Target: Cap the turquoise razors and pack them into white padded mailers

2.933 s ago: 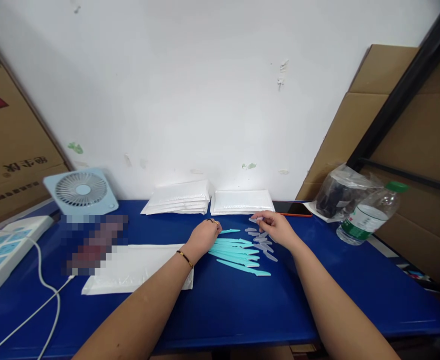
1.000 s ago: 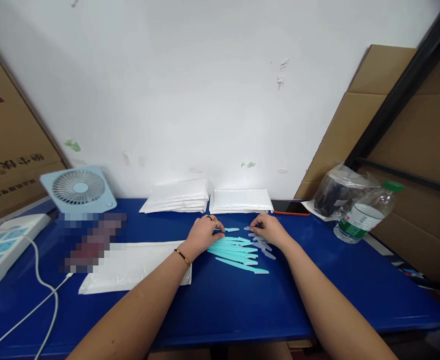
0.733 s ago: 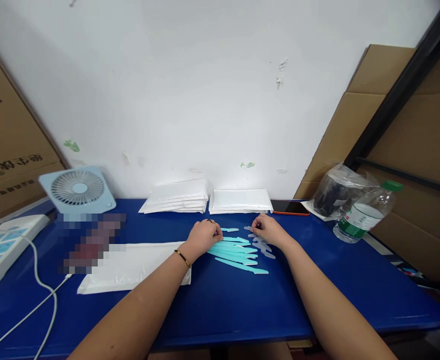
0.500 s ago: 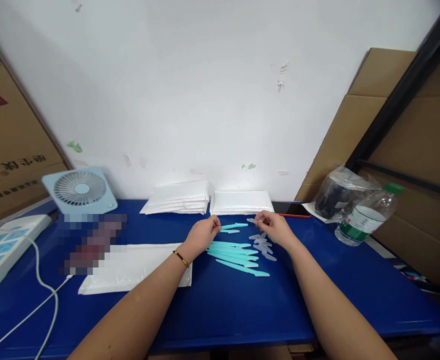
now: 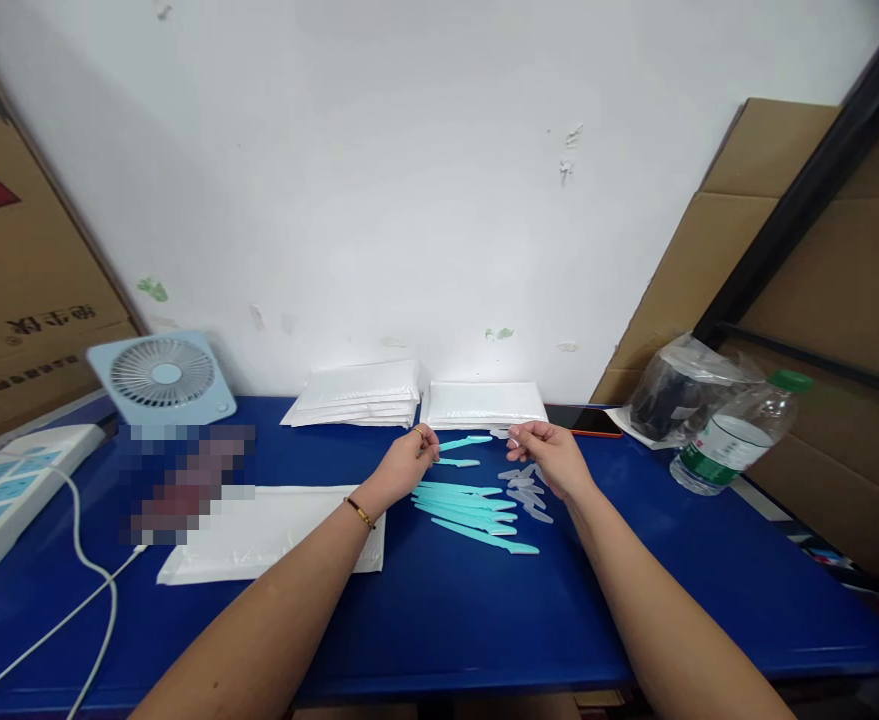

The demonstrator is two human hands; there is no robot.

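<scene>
The stick point(image 5: 460, 443) is slim and turquoise, the cap point(image 5: 500, 434) translucent.

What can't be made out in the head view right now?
All in the head view:
Held teal tool: left end, hidden by left hand.
Held clear piece: right end, hidden by right hand.
Item by fan: masked by pixelation.
Power strip: cut off by left edge.

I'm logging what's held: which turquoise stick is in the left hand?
The topmost turquoise stick in view, pinched by the left hand and pointing toward the right hand; the others lie on the blue table.
</scene>
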